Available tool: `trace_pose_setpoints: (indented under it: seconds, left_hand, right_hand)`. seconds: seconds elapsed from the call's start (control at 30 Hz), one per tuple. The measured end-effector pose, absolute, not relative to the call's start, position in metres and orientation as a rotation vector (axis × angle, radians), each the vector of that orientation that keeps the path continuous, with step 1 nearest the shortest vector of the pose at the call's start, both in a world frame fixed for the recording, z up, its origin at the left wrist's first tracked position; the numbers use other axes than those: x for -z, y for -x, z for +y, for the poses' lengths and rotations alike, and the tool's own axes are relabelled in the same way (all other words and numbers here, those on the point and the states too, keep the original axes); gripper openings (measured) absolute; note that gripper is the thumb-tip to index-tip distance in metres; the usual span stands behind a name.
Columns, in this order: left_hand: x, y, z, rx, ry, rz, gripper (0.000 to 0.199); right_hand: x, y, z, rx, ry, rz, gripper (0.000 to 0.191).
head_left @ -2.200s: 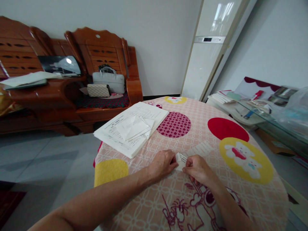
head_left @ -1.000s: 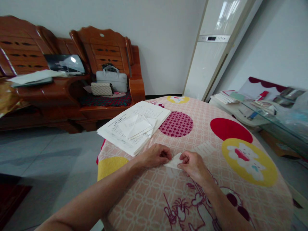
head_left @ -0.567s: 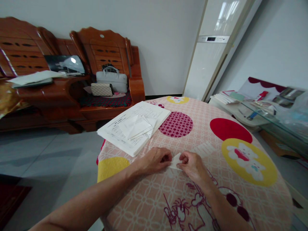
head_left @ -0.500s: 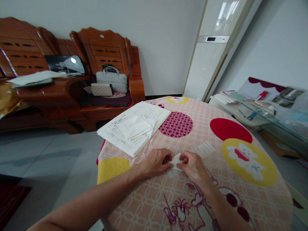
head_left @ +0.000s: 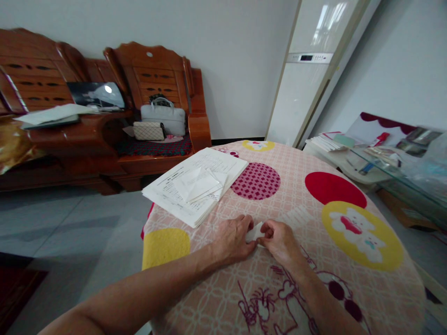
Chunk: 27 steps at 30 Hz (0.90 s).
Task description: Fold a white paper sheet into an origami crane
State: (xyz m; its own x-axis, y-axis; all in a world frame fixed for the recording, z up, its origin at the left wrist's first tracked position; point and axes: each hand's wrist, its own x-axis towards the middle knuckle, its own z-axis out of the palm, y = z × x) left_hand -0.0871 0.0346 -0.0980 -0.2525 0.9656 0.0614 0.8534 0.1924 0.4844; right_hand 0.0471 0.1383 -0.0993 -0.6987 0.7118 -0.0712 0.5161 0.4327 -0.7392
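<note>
A small folded white paper (head_left: 254,232) lies on the patterned cloth of the round table (head_left: 216,293), between my two hands. My left hand (head_left: 234,237) rests on the cloth with bent fingers closed on the paper's left side, its thumb at the lower edge. On the right side, my right hand (head_left: 277,238) pinches the paper between thumb and curled fingers. Beyond my left hand sits a stack of printed sheets (head_left: 174,197), with folded white papers (head_left: 200,184) on top.
Wooden chairs (head_left: 153,65) stand at the back left, holding a grey bag (head_left: 167,118) and a quilted purse (head_left: 148,131). A tall white air conditioner (head_left: 296,93) is behind the table. To the right, a glass-topped stand (head_left: 401,179) carries papers and other items.
My left hand has shifted slightly right along the paper, its thumb now close to my right fingertips, covering more of the paper. My right hand has barely moved.
</note>
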Motion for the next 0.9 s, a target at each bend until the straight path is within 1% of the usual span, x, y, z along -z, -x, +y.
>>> trace_pose_setpoints:
  seconds: [0.23,0.6,0.73,0.8,0.9]
  left_hand:
    - [0.093,0.099,0.032,-0.695,-1.649,2.101,0.025]
    - [0.101,0.118,0.021,-0.884,-1.615,1.893,0.033]
    - [0.095,0.136,0.024,-0.816,-1.544,1.708,0.038]
    - [0.089,0.146,0.030,-0.797,-1.526,1.639,0.034]
    - [0.083,0.151,0.041,-0.774,-1.619,1.719,0.027]
  right_hand:
    - [0.100,-0.046,0.138,-1.174,1.127,-2.407,0.016]
    - [0.095,-0.046,0.136,-1.162,1.108,-2.411,0.015]
    - [0.095,-0.047,0.137,-1.189,1.101,-2.400,0.014]
    - [0.096,-0.047,0.137,-1.211,1.094,-2.388,0.015]
    - [0.100,-0.049,0.139,-1.269,1.092,-2.365,0.014]
